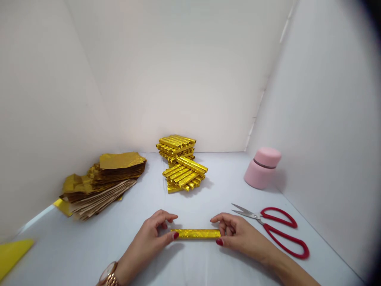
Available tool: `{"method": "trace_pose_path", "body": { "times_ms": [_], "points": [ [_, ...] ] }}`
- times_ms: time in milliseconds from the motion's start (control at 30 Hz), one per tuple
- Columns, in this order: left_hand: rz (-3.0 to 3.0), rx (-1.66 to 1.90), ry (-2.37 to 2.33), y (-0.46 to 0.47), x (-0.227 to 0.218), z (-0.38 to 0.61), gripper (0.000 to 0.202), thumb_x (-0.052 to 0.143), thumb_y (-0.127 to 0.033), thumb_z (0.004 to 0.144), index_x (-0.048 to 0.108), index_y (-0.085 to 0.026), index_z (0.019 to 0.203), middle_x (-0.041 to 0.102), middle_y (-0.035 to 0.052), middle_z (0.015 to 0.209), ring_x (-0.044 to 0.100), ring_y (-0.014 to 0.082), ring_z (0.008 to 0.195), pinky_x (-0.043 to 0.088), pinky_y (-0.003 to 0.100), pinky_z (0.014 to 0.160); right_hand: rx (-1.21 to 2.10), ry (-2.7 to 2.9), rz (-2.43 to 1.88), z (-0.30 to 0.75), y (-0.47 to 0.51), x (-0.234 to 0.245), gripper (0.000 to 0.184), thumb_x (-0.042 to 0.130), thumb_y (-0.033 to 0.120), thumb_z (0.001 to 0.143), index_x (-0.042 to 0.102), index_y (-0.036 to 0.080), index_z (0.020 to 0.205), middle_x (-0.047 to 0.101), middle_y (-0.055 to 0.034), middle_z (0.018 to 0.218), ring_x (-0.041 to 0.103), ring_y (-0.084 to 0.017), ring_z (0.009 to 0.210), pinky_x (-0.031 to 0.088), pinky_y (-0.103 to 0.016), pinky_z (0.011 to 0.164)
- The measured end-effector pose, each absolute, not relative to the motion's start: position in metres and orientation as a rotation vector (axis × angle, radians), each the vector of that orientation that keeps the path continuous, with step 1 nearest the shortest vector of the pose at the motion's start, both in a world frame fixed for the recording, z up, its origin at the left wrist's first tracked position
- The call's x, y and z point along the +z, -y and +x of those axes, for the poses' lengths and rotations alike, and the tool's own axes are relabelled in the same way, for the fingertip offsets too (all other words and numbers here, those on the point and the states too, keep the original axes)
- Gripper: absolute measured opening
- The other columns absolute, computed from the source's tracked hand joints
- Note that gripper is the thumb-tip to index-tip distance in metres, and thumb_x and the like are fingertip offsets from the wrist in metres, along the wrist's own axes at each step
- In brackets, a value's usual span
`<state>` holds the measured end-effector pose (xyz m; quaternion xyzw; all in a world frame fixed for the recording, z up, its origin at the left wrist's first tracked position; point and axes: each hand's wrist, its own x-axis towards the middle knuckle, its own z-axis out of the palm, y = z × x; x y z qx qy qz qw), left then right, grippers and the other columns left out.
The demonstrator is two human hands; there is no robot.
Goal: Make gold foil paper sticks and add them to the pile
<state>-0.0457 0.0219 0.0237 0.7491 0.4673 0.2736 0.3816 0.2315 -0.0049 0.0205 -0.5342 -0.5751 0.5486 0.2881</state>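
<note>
A folded strip of gold foil paper lies crosswise, low in the middle of the head view, held at both ends. My left hand has its left end, with the thumb in front and the index finger lifted behind. At the right end, the thumb and curled fingers of my right hand close on the strip. Beyond it stand two stacks of similar gold strips, a near stack laid criss-cross and a taller far stack.
A loose pile of gold paper sheets lies at the left. Open scissors with red handles rest right of my right hand. A pink lidded container stands behind them. Something yellow shows at the left edge. White walls enclose the table.
</note>
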Motion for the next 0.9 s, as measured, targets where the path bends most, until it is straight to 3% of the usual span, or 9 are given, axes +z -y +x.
{"method": "trace_pose_path", "body": {
  "times_ms": [100,267,600,900],
  "points": [
    [1.950,0.655,-1.089,-0.022,0.024,-0.047,0.034,0.067,-0.023,0.073,0.063,-0.022,0.107,0.061,0.0028,0.097,0.055,0.0166,0.084,0.043,0.025,0.078,1.486,1.608,-1.387,0.232,0.006,0.024,0.028,0.068,0.020,0.067,0.063,0.016,0.094,0.049,0.0060,0.064,0.043,-0.009,0.057,0.033,-0.020,0.052],
    [1.883,0.661,-1.148,-0.020,0.021,-0.047,0.029,0.058,-0.026,0.080,0.063,-0.019,0.108,0.065,0.0025,0.086,0.057,0.0157,0.077,0.045,0.024,0.071,1.390,1.664,-1.453,0.228,0.009,0.031,0.016,0.060,0.028,0.074,0.067,0.015,0.079,0.045,0.0057,0.057,0.037,-0.009,0.052,0.026,-0.020,0.047],
    [1.983,0.673,-1.145,-0.019,0.027,-0.044,0.021,0.050,-0.029,0.086,0.068,-0.019,0.087,0.066,0.0024,0.084,0.061,0.0161,0.076,0.046,0.023,0.070,1.338,1.657,-1.447,0.225,0.010,0.031,0.022,0.055,0.035,0.078,0.066,0.016,0.078,0.047,0.0049,0.058,0.038,-0.009,0.049,0.027,-0.021,0.047],
    [2.003,0.707,-1.160,-0.020,0.024,-0.043,0.022,0.051,-0.029,0.086,0.066,-0.019,0.098,0.064,0.0035,0.088,0.057,0.0154,0.073,0.045,0.024,0.068,1.338,1.645,-1.420,0.228,0.008,0.026,0.019,0.063,0.028,0.072,0.067,0.015,0.085,0.045,0.0057,0.059,0.038,-0.009,0.054,0.026,-0.021,0.048]
  ]
}}
